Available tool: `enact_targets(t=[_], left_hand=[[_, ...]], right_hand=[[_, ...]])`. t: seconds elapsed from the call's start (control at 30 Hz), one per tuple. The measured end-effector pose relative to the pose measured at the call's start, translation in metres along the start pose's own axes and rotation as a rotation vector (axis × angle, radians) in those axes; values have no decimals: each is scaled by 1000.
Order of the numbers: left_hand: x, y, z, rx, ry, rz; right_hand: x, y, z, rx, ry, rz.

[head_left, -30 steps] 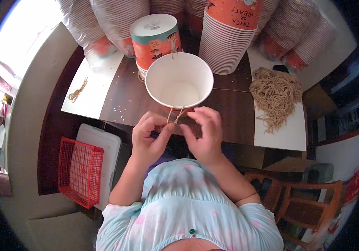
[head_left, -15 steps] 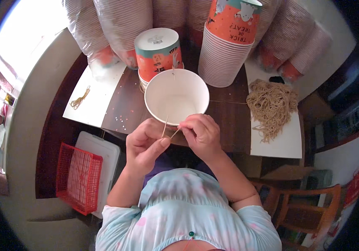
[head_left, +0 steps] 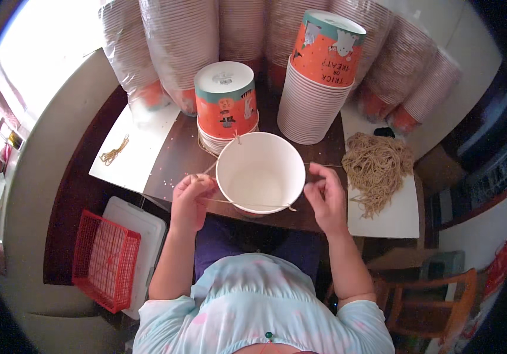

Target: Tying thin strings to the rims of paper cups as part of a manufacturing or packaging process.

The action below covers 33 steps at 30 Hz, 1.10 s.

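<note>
A white paper bucket [head_left: 260, 168] stands mouth up at the table's near edge. Tan cord [head_left: 238, 203] runs across its near rim to a knot at the right, and a second knot shows at the far rim. My left hand [head_left: 192, 200] is closed at the bucket's left, pinching the cord. On the other side my right hand [head_left: 329, 199] has thumb and fingers apart, close to the bucket wall, with nothing seen in it. Behind the bucket stands a short stack of upside-down orange printed buckets [head_left: 225, 109].
A taller bucket stack [head_left: 315, 100] rises at the back right, before several plastic-wrapped stacks [head_left: 179, 53]. A heap of tan cord [head_left: 377, 171] lies right, a small cord bundle [head_left: 114, 150] left. Below left is a red basket [head_left: 106, 259]; a wooden chair [head_left: 430, 307] is at lower right.
My hands have moved apart to either side of the bucket. The right hand has let go of the cord; the left keeps hold. The cord now stretches along the near rim.
</note>
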<state>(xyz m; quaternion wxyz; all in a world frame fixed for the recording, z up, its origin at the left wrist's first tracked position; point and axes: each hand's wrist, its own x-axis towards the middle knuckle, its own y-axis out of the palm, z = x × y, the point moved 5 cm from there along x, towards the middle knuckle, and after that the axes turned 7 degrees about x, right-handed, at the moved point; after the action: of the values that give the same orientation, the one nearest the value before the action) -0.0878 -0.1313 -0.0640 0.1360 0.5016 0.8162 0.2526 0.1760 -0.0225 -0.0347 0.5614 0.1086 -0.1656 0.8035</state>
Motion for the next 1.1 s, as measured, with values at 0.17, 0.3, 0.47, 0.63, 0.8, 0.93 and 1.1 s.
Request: enact_targets(t=[0.17, 0.3, 0.47, 0.63, 0.8, 0.93, 1.1], left_hand=[[-7, -4, 5, 120, 25, 8], [-16, -4, -24, 147, 130, 16], [-5, 22, -62, -57, 145, 191], [45, 38, -80, -99, 173, 124], [87, 13, -43, -175, 35, 75], [86, -6, -10, -197, -84, -84], [98, -46, 5, 203, 198, -410]], right_hand=[[42, 23, -7, -151, 88, 108], [52, 35, 52, -226, -263, 13], [52, 60, 140, -647, -1245, -206], [102, 113, 159, -793, -1642, -40], [136, 150, 87, -896, -1638, 234], [125, 163, 39, -858, -1470, 418], [115, 162, 9, -888, -1174, 524]])
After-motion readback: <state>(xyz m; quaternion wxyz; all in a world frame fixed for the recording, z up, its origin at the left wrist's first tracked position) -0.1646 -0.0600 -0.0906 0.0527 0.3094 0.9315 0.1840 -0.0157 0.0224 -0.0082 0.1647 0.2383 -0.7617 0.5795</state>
